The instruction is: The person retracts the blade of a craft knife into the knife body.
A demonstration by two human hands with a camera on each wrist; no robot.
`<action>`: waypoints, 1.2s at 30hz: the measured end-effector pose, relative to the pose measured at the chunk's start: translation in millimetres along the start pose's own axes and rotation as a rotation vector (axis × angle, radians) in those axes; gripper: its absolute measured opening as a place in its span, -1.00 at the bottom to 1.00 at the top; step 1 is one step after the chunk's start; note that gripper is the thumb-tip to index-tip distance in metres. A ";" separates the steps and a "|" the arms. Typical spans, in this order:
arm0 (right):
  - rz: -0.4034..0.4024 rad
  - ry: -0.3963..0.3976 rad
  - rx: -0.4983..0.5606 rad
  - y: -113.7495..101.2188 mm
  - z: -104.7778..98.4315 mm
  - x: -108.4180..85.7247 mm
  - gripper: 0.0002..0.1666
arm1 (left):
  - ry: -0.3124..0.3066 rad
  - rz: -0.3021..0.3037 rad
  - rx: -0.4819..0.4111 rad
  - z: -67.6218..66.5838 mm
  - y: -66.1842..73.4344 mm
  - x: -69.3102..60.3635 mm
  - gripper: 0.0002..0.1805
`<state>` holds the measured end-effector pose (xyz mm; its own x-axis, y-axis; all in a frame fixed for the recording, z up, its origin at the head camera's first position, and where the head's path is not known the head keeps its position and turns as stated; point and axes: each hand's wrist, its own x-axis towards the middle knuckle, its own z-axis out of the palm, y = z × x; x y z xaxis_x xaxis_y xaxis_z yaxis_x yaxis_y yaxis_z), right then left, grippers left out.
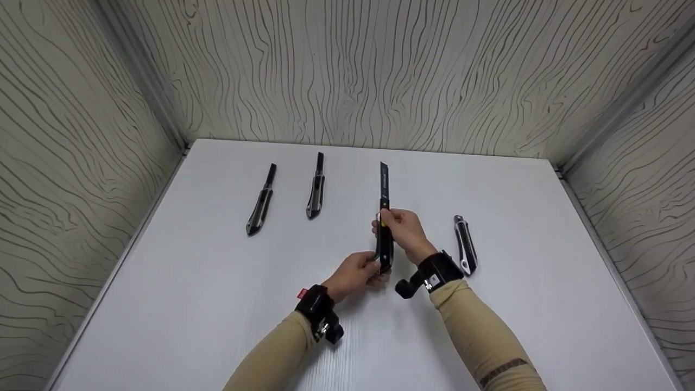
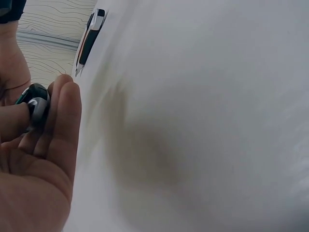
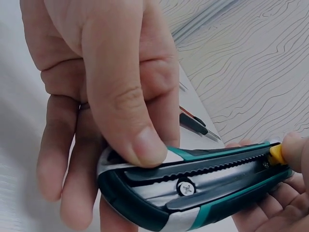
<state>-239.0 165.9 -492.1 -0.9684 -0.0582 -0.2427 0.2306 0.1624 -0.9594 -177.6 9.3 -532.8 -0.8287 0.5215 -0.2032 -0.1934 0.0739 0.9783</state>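
Observation:
Both hands hold a black, teal and silver box cutter (image 1: 385, 244), its long dark blade (image 1: 384, 182) extended towards the back wall. My left hand (image 1: 354, 274) pinches the butt end, with the thumb (image 3: 147, 147) on top and fingers below. Further up the body, my right hand (image 1: 407, 231) grips the front of the handle. Its thumb (image 3: 295, 152) touches the yellow slider (image 3: 276, 154). To the right, another box cutter (image 1: 466, 244) lies on the table, no blade discernible in the head view.
Two more box cutters, the far-left one (image 1: 260, 201) and its neighbour (image 1: 316, 187), lie on the white table (image 1: 217, 304) with dark blades extended backward. Wood-patterned panels (image 1: 347, 70) enclose the table at the back and both sides.

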 end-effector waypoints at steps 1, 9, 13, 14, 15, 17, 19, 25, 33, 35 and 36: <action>0.002 0.001 0.003 0.0 0.0 0.1 -0.52 | 0.001 -0.003 0.001 0.1 -0.2 0.3 -0.74; 0.013 -0.016 0.026 -0.1 -0.3 -0.6 -0.56 | 0.014 -0.015 -0.006 0.2 -0.5 0.0 -0.73; 0.014 -0.020 0.051 -0.3 0.2 -0.9 -0.60 | 0.020 -0.017 -0.038 0.2 -0.8 -0.4 -0.72; 0.013 -0.020 0.052 -0.5 0.2 -1.2 -0.61 | 0.020 -0.017 -0.046 0.2 -0.6 -0.6 -0.72; 0.014 -0.020 0.058 -0.8 0.3 -1.6 -0.61 | 0.021 -0.018 -0.052 0.2 -0.6 -0.7 -0.72; 0.013 -0.022 0.066 -1.0 0.3 -2.0 -0.59 | 0.024 -0.018 -0.048 0.2 -0.7 -0.9 -0.72; 0.014 -0.027 0.070 -1.1 0.3 -2.3 -0.59 | 0.025 -0.018 -0.041 0.0 -0.9 -0.9 -0.72; 0.022 -0.035 0.073 -0.1 0.0 -1.8 -0.58 | 0.031 -0.033 -0.039 -0.5 -1.3 -0.2 -0.73; 0.016 -0.051 0.081 2.3 -0.6 -1.1 -0.59 | 0.028 -0.025 -0.052 -0.2 -1.6 -0.8 -0.72; 0.012 -0.053 0.083 2.6 -0.5 -1.0 -0.60 | 0.026 -0.020 -0.048 -0.2 -1.7 -1.0 -0.72; 0.010 -0.053 0.082 2.6 -0.4 -1.1 -0.61 | 0.026 -0.021 -0.049 -0.3 -1.7 -1.0 -0.72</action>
<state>-237.4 166.7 -494.3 -0.9601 -0.1093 -0.2575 0.2494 0.0823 -0.9649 -176.7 8.4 -534.3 -0.8374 0.4978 -0.2256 -0.2364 0.0424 0.9707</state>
